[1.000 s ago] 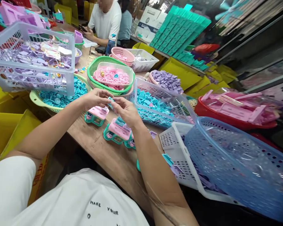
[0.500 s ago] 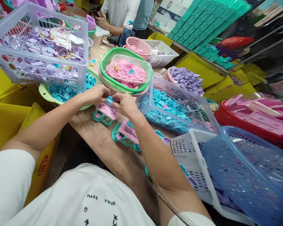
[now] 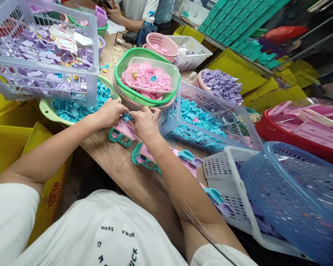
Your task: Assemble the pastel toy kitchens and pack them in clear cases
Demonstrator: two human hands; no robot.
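My left hand [image 3: 113, 112] and right hand [image 3: 145, 122] meet with bent fingertips closed on a small blue piece [image 3: 127, 117], one hand at each side. The piece is just over the pink top of a toy [image 3: 122, 133], which sits upright on the table [image 3: 111, 157]; my fingers hide whether it is seated. A second toy [image 3: 145, 159] stands near the first, partly covered by my right forearm. Close beyond my hands is a green basket [image 3: 145, 101] with a tub [image 3: 170, 70] of pink parts in it. Blue discs [image 3: 72, 111] lie in the basket by my left wrist, and a clear crate [image 3: 169, 120] of blue parts stands past my right hand. Across the table, a co-worker's hand [image 3: 115, 14] holds a phone [image 3: 108, 4].
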